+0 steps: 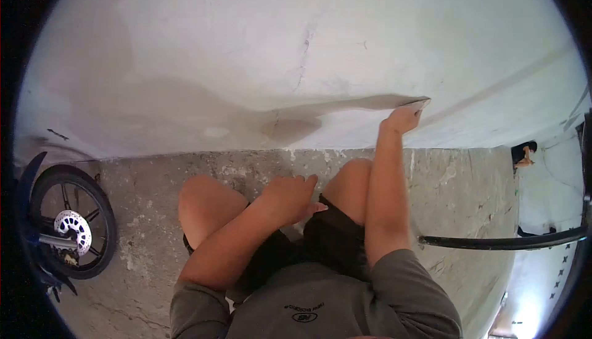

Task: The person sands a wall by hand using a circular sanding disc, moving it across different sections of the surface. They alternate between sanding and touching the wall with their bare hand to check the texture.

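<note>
My right hand (pixel 404 119) is raised against the pale wall (pixel 234 43), its fingers closed round a thin, flat, light-coloured piece (pixel 420 104). What that piece is made of is too small to tell. One edge of it meets the wall, where a shadow spreads to the left. Over my lap, between my bent knees, my left hand (pixel 295 197) hangs in front of the dark shorts. Its index finger points forward and the thumb stands apart. Nothing shows in it.
At the left stands a motorbike wheel (pixel 73 222) with a brake disc. A black curved tube (pixel 499 241) reaches in from the right above the rough concrete floor (pixel 148 215). Near the far right corner is a dark and tan object (pixel 525 155).
</note>
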A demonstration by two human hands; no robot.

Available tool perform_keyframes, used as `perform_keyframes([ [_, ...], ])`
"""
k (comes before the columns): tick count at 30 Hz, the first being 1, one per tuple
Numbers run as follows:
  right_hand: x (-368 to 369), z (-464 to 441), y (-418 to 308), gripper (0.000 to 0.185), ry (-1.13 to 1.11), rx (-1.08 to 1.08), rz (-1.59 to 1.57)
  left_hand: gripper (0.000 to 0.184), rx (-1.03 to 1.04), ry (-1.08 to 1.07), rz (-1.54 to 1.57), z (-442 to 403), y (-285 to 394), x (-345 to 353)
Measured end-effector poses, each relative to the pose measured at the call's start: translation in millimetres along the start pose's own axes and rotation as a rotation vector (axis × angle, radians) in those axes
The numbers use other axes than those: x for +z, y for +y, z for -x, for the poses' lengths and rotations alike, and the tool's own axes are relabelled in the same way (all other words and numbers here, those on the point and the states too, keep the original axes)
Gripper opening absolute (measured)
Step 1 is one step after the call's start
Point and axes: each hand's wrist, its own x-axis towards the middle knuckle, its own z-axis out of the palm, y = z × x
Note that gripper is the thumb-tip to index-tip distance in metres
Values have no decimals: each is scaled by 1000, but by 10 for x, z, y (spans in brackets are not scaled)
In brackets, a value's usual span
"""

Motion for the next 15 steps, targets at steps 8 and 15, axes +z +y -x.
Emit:
perform_keyframes([
  [8, 1, 72, 209, 60, 181, 169, 3, 71, -102, -105, 57, 24, -84, -142],
  [15, -397, -511, 670, 57, 240, 327, 119, 69, -111, -148, -4, -253, -151, 37],
])
